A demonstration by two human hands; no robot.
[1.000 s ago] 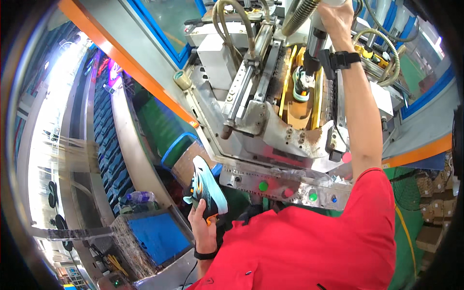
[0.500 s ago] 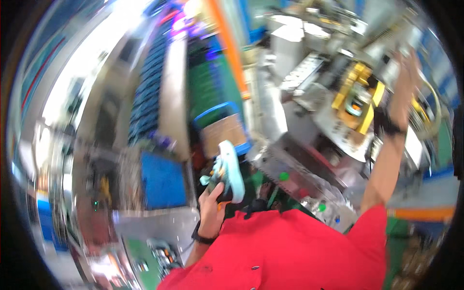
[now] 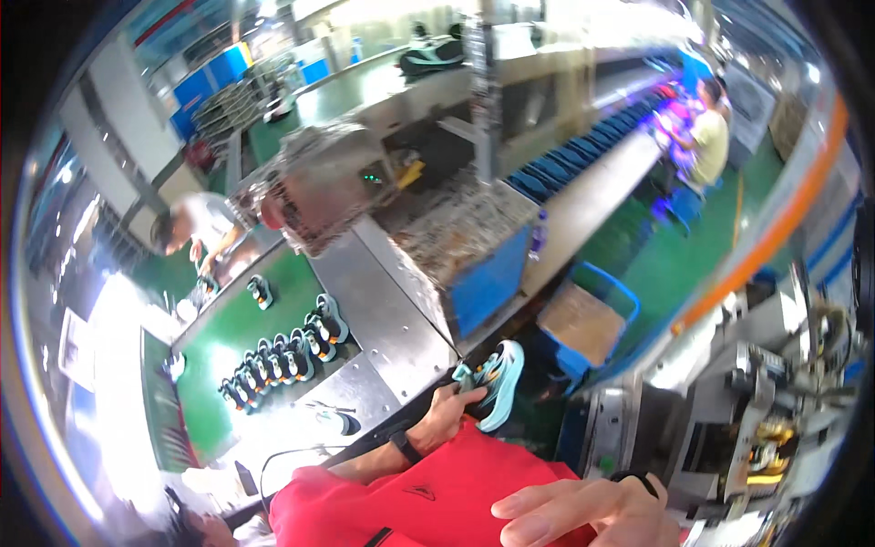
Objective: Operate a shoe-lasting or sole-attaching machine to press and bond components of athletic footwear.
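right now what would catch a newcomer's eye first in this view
The light blue sneaker gripped in the person's left hand stands out at lower centre, above the red shirt. The right hand hovers open at the bottom edge, fingers spread. To the left, a cluster of dark sneakers sits on a green conveyor belt.

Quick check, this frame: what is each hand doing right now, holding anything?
Left hand: closed on a light blue shoe.
Right hand: open, fingers stretched out, holding nothing.
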